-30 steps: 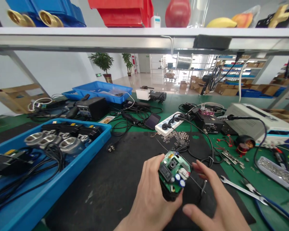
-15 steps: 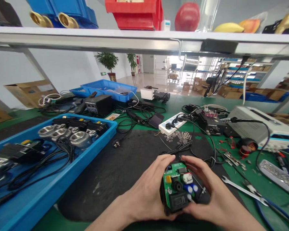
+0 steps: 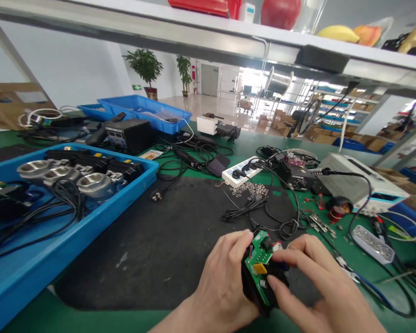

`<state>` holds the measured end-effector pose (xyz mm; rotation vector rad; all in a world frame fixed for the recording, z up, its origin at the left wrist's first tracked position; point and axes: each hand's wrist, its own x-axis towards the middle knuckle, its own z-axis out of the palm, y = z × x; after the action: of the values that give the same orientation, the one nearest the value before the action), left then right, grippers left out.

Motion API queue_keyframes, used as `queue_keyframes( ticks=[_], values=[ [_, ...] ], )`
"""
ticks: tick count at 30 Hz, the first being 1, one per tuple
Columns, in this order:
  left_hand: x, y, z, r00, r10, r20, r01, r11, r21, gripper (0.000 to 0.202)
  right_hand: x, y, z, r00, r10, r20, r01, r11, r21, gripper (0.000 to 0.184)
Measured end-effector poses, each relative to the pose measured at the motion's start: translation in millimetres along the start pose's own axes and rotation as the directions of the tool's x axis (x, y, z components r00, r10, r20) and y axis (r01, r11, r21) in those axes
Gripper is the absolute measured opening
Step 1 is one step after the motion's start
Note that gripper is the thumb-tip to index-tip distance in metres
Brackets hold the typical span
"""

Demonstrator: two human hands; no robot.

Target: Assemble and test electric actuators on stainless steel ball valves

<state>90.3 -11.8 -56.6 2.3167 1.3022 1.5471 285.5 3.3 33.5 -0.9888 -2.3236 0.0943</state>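
My left hand (image 3: 225, 273) is wrapped around the left side of a small black housing that carries a green circuit board (image 3: 260, 256). The board faces up and is tilted. A yellow component, a small silver one and black parts show on it. Over the right part of the board is my right hand (image 3: 315, 282), with thumb and index finger bent in around the components near its middle. What lies between those fingertips is partly hidden. The held unit is above the front edge of a black mat (image 3: 152, 249).
On the left stands a blue tray (image 3: 125, 210) with metal-cupped devices and cables. Beyond my hands lie small metal nuts (image 3: 249, 190) and a white power strip (image 3: 241, 171). Right of them are a soldering station (image 3: 296, 178), a box of small parts (image 3: 372, 245) and pliers (image 3: 381, 296).
My right hand has moved from the unit's right side to over the board, its fingers now on the components. The unit has turned and tilted. The whole view has shifted.
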Motion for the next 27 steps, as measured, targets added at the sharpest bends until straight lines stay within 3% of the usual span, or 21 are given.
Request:
queue_keyframes(
  ticks=[5, 9, 15, 22, 27],
  values=[
    [-2.0, 3.9, 2.5, 0.999, 0.044, 0.014, -0.045, 0.999, 0.019, 0.087, -2.1, 0.3, -10.5, 0.995, -0.009, 0.100, 0.018, 0.996, -0.082, 0.015],
    [-4.6, 4.2, 3.1, 0.998, 0.060, 0.032, -0.060, 0.998, 0.002, 0.089, 0.5, -0.4, -14.9, 0.983, 0.000, 0.183, 0.025, 0.990, -0.137, 0.023],
    [-7.4, 1.8, 4.4, 0.999, 0.041, 0.027, -0.040, 0.999, -0.029, 0.097, 2.3, -4.5, -9.5, 0.985, 0.066, 0.158, -0.030, 0.975, -0.222, 0.018],
    [-6.4, 1.1, 4.5, 0.999, 0.046, 0.013, -0.045, 0.999, -0.018, 0.091, -0.3, -7.4, -5.5, 0.986, 0.042, 0.160, -0.004, 0.973, -0.229, 0.002],
    [-7.0, 0.8, 1.3, 0.999, 0.049, 0.003, -0.049, 0.999, -0.018, 0.089, 0.4, -10.4, -4.2, 0.986, 0.016, 0.167, 0.025, 0.970, -0.242, 0.008]
  ],
)
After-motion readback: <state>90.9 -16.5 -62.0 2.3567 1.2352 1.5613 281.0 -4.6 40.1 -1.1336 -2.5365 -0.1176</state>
